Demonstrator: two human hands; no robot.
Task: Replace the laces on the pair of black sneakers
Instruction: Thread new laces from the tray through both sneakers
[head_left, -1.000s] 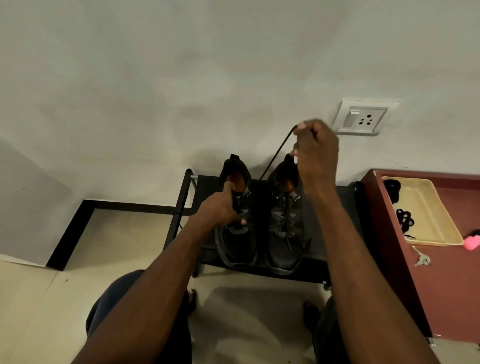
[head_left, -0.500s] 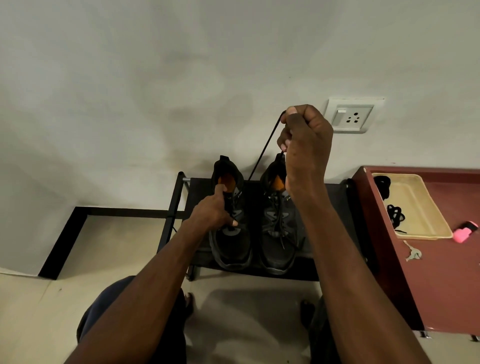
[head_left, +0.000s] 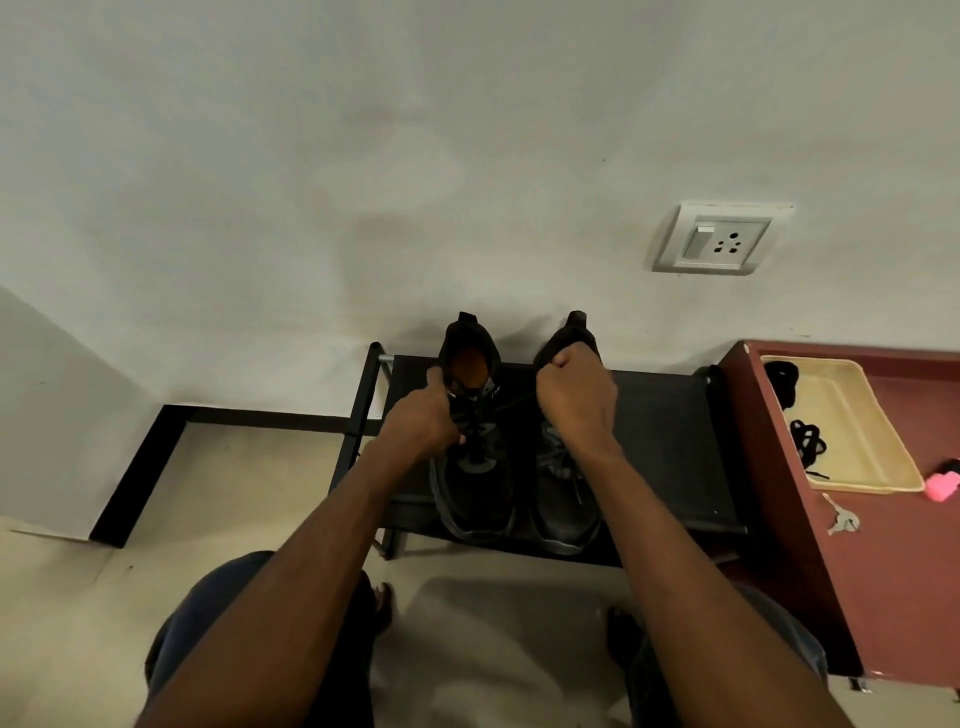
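Crouching before a pale wall with a switch-and-socket plate (head_left: 714, 239) at far right, facing a low black shoe rack (head_left: 660, 431) pushed up against that wall. Flanked on the right by a dark red cabinet (head_left: 883, 545), touching the rack's end and serving as a side table.

Parked side by side on the rack, toes toward the near edge and heels to the wall: the left sneaker (head_left: 475, 499) and the right sneaker (head_left: 563, 514), both black, set that way seemingly to put the eyelets within reach.

Resting on the cabinet top, a cream tray (head_left: 862, 431) holding coils of black laces (head_left: 808, 441), probably kept together so old and new stay sorted; which set cannot be told.

Reaching in from the near side, left hand (head_left: 418, 423) clamped on the left sneaker's tongue and collar, fingers curled round it, apparently to steady it. Right hand (head_left: 574, 395) balled into a fist over the right sneaker's collar, apparently gripping a dark lace (head_left: 511, 405) running slantwise across to the left sneaker's eyelets; the grip itself hidden inside the fist. Judged mid-pull, drawing lace through.

Lying near the tray: a pink object (head_left: 943, 486), identity unclear, and a small key (head_left: 841, 521).
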